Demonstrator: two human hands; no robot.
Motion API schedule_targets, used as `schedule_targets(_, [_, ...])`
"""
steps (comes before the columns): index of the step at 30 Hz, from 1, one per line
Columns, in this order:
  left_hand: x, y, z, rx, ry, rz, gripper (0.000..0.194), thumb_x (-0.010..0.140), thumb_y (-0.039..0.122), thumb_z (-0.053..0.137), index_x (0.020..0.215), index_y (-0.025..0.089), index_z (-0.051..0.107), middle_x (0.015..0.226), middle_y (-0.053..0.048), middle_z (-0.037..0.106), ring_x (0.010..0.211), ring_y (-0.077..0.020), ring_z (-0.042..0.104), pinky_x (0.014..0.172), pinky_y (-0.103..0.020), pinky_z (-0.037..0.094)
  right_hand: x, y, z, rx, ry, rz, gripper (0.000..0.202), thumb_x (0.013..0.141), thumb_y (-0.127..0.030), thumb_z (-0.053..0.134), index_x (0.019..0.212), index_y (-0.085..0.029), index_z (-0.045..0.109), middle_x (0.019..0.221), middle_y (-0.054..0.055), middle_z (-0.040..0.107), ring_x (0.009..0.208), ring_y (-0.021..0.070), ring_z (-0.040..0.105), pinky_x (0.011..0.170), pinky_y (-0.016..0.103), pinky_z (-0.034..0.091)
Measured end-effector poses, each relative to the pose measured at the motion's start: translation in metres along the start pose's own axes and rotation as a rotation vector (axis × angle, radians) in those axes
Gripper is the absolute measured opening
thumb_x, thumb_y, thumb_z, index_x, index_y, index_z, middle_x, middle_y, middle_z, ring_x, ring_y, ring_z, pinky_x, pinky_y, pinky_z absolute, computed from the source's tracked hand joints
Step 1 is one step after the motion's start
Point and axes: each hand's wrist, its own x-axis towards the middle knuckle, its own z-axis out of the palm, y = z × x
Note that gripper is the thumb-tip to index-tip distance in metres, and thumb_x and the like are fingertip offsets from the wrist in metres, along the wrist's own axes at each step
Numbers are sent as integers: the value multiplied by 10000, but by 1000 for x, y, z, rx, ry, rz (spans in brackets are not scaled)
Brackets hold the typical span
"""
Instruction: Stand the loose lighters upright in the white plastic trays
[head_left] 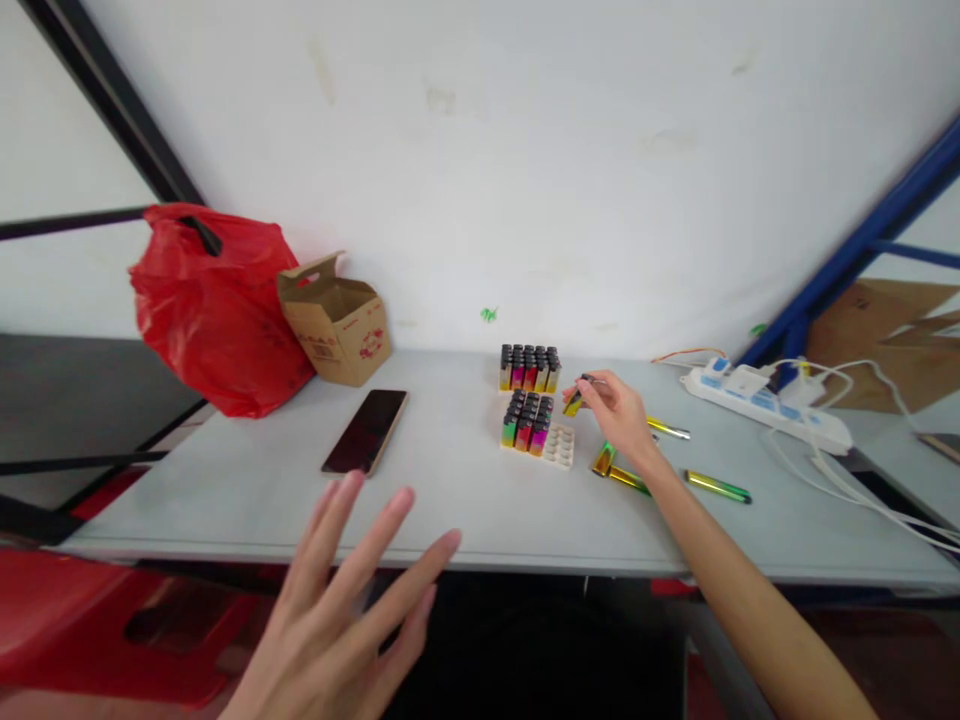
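My right hand (pixel 619 410) pinches a yellow lighter with a black top (pixel 574 402), tilted and held just above the right side of a white tray (pixel 559 446). Several coloured lighters (pixel 526 424) stand upright in the tray's left part, and bare slots show at its right. Behind it, another block of upright lighters (pixel 530 370) stands near the wall. Loose gold-green lighters (pixel 628 480) lie beside and under my right wrist. My left hand (pixel 345 600) hovers in front of the table's near edge with fingers spread, holding nothing; the phone (pixel 367 432) lies beyond its fingertips.
A red plastic bag (pixel 217 310) and an open cardboard box (pixel 337 325) stand at the back left. On the right, a white power strip (pixel 765 405) trails cables across the table (pixel 450 500). Another gold-green lighter (pixel 718 487) lies near them. A white wall rises behind.
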Motion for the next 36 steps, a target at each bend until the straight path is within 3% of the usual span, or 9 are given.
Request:
schedule_targets(4, [47,15,17,-7,-11,20,781,922,249,638,1606,477,339,1729,22,280,1607,-479,94,1208,-811,288,-1,5,-1,-9,9,-4,404,896,-621,713,1018,-238,670,919,51,803,886,225,758,895,428,630])
schedule_targets(7, [60,19,27,-43,-57,29,726,940,273,654,1593,455,393,1767,-4,158,1600,-509,64,1191,-826,275,-1,9,-1,-59,-3,-4,416,916,-629,683,1043,-233,662,955,63,810,885,228,768,874,424,637])
schedule_targets(13, [59,22,30,-81,-100,-45,662,967,254,682,1566,426,460,1781,-43,57,1603,-498,59,1212,-793,235,-1,13,3,-156,-87,1,422,953,-631,622,1094,-234,632,998,86,819,916,251,788,853,435,657])
schedule_targets(22, [64,18,36,-53,-129,-78,659,975,319,676,1582,427,440,1784,-42,-5,1596,-522,0,1204,-814,195,-6,1,5,-320,-122,-17,351,1003,-575,565,1098,-243,624,1017,76,826,889,255,802,814,401,642])
schedule_targets(36, [71,22,59,-65,-154,-55,660,1000,334,641,1610,395,396,1774,-59,-129,1595,-509,91,1208,-767,265,-3,9,6,-397,-159,-82,277,1019,-506,559,1102,-248,617,984,64,825,859,263,799,768,389,629])
